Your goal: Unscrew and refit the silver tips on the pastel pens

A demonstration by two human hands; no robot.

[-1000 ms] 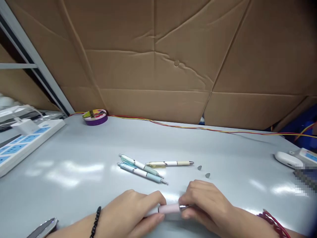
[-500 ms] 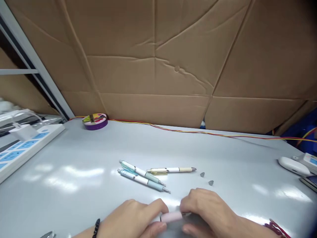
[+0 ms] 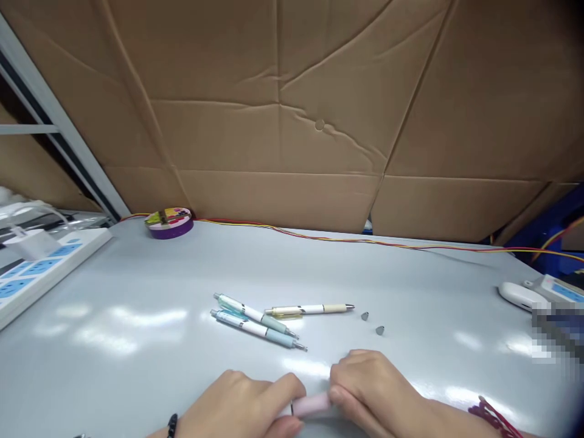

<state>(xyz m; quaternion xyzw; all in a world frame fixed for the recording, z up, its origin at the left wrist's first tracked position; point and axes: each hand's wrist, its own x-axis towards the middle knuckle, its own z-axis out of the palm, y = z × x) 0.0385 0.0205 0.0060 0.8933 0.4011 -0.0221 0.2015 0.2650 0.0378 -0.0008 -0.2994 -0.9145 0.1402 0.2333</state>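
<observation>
Between my two hands, low in the head view, is a pen with a pink grip (image 3: 312,404). My left hand (image 3: 249,401) pinches its white barrel between thumb and forefinger. At the other end, my right hand (image 3: 376,386) has its fingers closed over the tip, which is hidden. Beyond my hands lie a mint-green pen (image 3: 255,315) and a light-blue pen (image 3: 258,329), side by side and slanted. A cream pen (image 3: 312,309) rests to their right. Near its tip are two small metallic cone-shaped pieces (image 3: 364,316), the nearer one (image 3: 380,330) closer to my right hand.
A round purple tin (image 3: 170,227) sits at the table's back left. White power strips stand at the left (image 3: 50,267) and right (image 3: 563,289) edges, with a white mouse-shaped object (image 3: 522,296) by the right one. Red and yellow wires (image 3: 319,237) run along the cardboard (image 3: 274,140).
My right thumb has closed in against the pink grip, and the pen's tip, partly showing before, is now covered. The whole view has shifted slightly; the pens on the table stay put.
</observation>
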